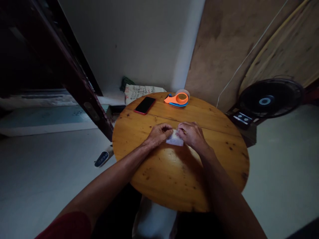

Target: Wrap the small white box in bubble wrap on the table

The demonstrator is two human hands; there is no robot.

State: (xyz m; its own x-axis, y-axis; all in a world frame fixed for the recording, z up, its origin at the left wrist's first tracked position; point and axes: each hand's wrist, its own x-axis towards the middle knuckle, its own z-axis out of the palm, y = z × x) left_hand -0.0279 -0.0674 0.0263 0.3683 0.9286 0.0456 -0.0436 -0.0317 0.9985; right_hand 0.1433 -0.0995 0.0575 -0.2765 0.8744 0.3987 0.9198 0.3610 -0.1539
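Observation:
A small white folded piece of paper (174, 140) lies near the middle of a round wooden table (174, 179). My left hand (159, 133) is curled at its left edge, fingertips pinching the paper. On the right edge rests my right hand (191, 134), its fingers bent down onto the same paper. The two hands almost touch above it, and most of the paper is hidden beneath them.
A red-edged phone (145, 105) lies at the table's far left. An orange and blue tape dispenser (178, 99) sits at the far edge. A black floor fan (270, 98) stands to the right, a dark wooden frame (82, 89) to the left, a printed sack (139, 91) behind.

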